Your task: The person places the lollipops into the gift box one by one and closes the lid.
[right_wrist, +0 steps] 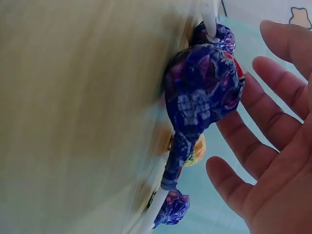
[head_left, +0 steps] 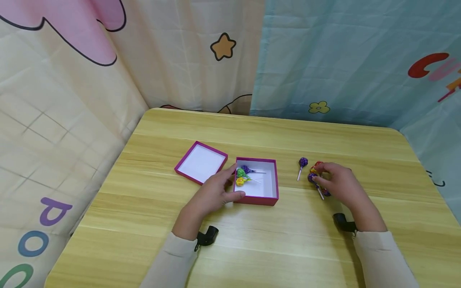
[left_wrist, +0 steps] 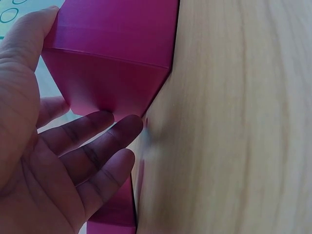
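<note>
A magenta box [head_left: 256,201] with a white inside stands on the table, holding a purple lollipop [head_left: 246,169], a green lollipop [head_left: 241,173] and a yellow lollipop [head_left: 240,181]. At its left side, my left hand [head_left: 215,191] touches the wall with relaxed fingers, the thumb at the front left corner. My right hand [head_left: 338,183] hovers over a small group of wrapped lollipops, fingers spread and loosely bent. Nearest to it is a purple lollipop [right_wrist: 202,90], apparently not gripped. Behind that show a yellow-orange lollipop [right_wrist: 198,150] and more purple wrappers. The hand partly hides this group.
Left of the box lies its lid [head_left: 201,163], white inside up, with a magenta rim. A single purple lollipop [head_left: 303,162] lies between box and group. Printed curtains [head_left: 187,60] hang behind and beside the wooden table [head_left: 281,240].
</note>
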